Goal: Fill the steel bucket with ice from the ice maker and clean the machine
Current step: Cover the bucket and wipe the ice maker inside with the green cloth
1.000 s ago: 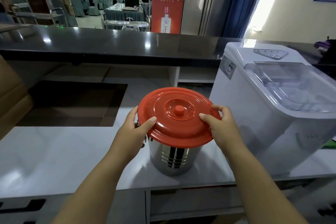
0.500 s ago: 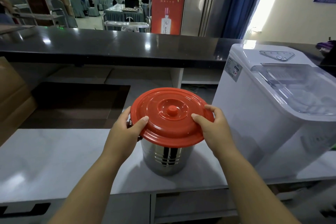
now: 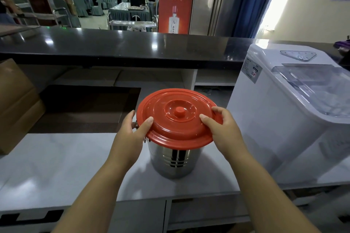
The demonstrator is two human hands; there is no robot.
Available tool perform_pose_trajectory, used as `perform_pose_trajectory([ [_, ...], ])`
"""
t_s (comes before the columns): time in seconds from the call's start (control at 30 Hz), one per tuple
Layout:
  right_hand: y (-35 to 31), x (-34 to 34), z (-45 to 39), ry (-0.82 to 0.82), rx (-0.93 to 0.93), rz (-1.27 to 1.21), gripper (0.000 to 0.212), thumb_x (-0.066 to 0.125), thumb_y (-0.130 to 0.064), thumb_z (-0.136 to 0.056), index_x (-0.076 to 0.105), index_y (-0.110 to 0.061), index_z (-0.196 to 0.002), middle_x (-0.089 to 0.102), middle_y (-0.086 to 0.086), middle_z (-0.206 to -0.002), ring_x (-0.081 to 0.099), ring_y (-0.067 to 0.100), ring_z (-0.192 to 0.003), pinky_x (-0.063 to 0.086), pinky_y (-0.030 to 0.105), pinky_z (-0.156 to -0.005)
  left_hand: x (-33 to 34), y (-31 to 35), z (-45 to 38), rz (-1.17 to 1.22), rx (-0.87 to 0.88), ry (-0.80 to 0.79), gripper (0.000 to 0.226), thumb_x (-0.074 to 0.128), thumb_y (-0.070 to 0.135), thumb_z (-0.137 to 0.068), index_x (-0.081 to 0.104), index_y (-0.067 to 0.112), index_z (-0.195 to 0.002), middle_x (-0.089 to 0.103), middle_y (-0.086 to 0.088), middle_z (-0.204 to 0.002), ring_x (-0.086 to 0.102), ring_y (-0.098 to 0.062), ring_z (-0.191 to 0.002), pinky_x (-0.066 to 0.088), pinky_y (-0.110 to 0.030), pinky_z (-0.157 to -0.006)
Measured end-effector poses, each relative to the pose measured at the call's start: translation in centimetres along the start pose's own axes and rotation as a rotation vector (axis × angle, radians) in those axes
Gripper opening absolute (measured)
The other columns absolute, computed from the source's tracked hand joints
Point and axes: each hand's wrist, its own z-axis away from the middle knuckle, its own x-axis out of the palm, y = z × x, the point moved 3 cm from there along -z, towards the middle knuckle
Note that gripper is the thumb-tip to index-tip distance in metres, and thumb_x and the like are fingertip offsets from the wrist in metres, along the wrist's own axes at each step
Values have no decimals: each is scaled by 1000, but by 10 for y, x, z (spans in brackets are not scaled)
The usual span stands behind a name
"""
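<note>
The red lid (image 3: 177,119) hides the steel bucket (image 3: 175,161) mouth and contents. The ice maker (image 3: 289,111) runs off the right edge; its label text is unreadably small.

In front of you runs a pale, marble-look counter (image 3: 56,166), glossy enough to catch the ceiling lights. Directly on it stands the steel bucket (image 3: 175,162), upright, near the counter's front edge and a little right of centre. To its right, close beside it but apart, sits the white ice maker (image 3: 274,128), its base on the same surface and its right part running out of view. At the far left a brown cardboard box (image 3: 17,104) rests on the counter. Behind the bucket the top gives way to a dark recessed opening (image 3: 85,108).
</note>
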Motion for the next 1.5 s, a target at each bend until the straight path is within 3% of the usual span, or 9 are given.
perform_pose_trajectory([
  [0.07, -2, -1, 2, 9, -19, 24, 49, 62, -37, -89, 46, -22, -133, 52, -8, -119, 52, 11, -106, 44, 19, -77, -3, 1, 3, -46, -2, 53, 91, 52, 73, -71, 24, 30, -147, 44, -2, -143, 47, -27, -126, 43, -53, -101],
  [0.17, -7, -6, 6, 59, -54, 28, 44, 61, -39, -89, 50, -22, -128, 54, -6, -118, 55, 12, -104, 44, 17, -71, -10, 8, 8, -111, 69, 155, 76, 53, 61, -81, 31, 27, -144, 42, -2, -145, 45, -24, -127, 42, -44, -100],
  [0.33, -10, -23, 10, 215, -91, 50, 36, 65, -38, -87, 56, -22, -118, 54, -2, -122, 52, 16, -111, 45, 33, -91, -20, 26, 17, -155, 234, 285, 52, 59, 44, -88, 44, 25, -133, 49, 1, -134, 47, -14, -117, 41, -31, -89],
  [0.53, -23, -47, 23, 271, -189, -35, 15, 66, -29, -87, 61, -19, -98, 62, -7, -94, 60, 9, -88, 52, 29, -77, -16, 57, 36, -88, 381, 339, 30, 61, 40, -87, 53, 30, -115, 58, 4, -117, 55, -10, -104, 48, -25, -82],
  [0.67, -27, -73, 34, 222, -236, -69, 7, 67, -26, -87, 63, -20, -89, 64, -8, -84, 62, 8, -81, 54, 30, -74, 6, 83, 62, -22, 434, 299, 24, 60, 38, -87, 54, 28, -109, 62, 7, -102, 61, -12, -96, 53, -30, -77],
  [0.8, -31, -107, 42, 159, -262, -68, 7, 68, -27, -86, 64, -24, -80, 66, -7, -76, 64, 14, -79, 56, 39, -77, 40, 108, 88, 33, 474, 254, 19, 59, 40, -84, 56, 30, -100, 62, 15, -90, 63, -1, -85, 52, -21, -72],
  [0.93, -35, -146, 52, 102, -281, -66, 9, 68, -26, -85, 66, -20, -78, 68, 2, -79, 66, 24, -82, 56, 45, -78, 81, 122, 110, 56, 479, 193, 12, 61, 38, -85, 59, 33, -96, 65, 11, -95, 64, -7, -89, 50, -18, -70],
  [1.17, -20, -235, 68, 100, -292, -77, 9, 68, -25, -85, 66, -19, -78, 70, 9, -80, 65, 32, -83, 54, 43, -74, 183, 131, 150, 70, 468, 40, 7, 64, 36, -85, 64, 29, -85, 67, 10, -79, 62, -6, -75, 48, -22, -66],
  [1.5, 27, -353, 78, 155, -223, -13, 13, 66, -25, -86, 65, -16, -78, 69, 6, -76, 65, 30, -79, 55, 38, -67, 316, 128, 198, 48, 403, -152, 6, 64, 32, -86, 65, 29, -80, 66, 14, -72, 60, 0, -71, 46, -10, -60],
])
